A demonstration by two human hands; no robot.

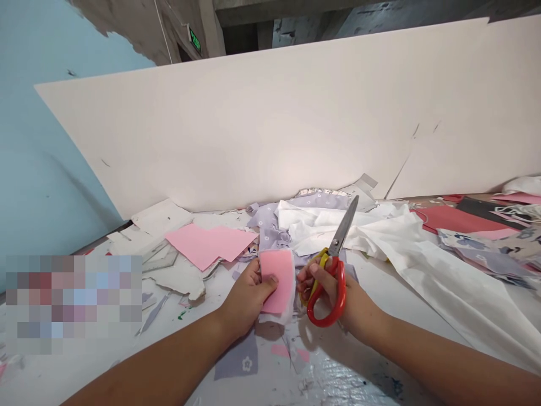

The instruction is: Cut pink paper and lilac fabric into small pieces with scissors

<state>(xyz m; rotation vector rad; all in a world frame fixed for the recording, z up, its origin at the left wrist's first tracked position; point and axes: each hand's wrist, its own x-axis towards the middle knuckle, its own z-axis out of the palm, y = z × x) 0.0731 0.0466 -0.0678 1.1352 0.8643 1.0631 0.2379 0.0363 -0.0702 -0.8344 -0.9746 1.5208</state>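
My left hand (pixel 249 296) pinches a small pink rectangle (pixel 279 270), thumb on top and fingers behind it. A strip of thin white material (pixel 288 307) lies under the pink piece and sticks out along its right and lower edges. In my right hand (pixel 338 290) is a pair of scissors (pixel 343 228) with red and yellow handles. Their blades look closed and point up and away, apart from the pink piece. Below my hands, a lavender scrap with a white flower (pixel 236 358) and small pink offcuts (pixel 281 352) lie on the white tabletop (pixel 338 372).
A larger pink sheet (pixel 207 245) and torn white board pieces (pixel 160 223) lie at left. White cloth (pixel 359 225) spreads from the middle to the right over lavender fabric (pixel 270 225). Red sheets (pixel 452 220) and patterned fabric (pixel 477 248) lie far right. A white panel (pixel 270 129) stands behind.
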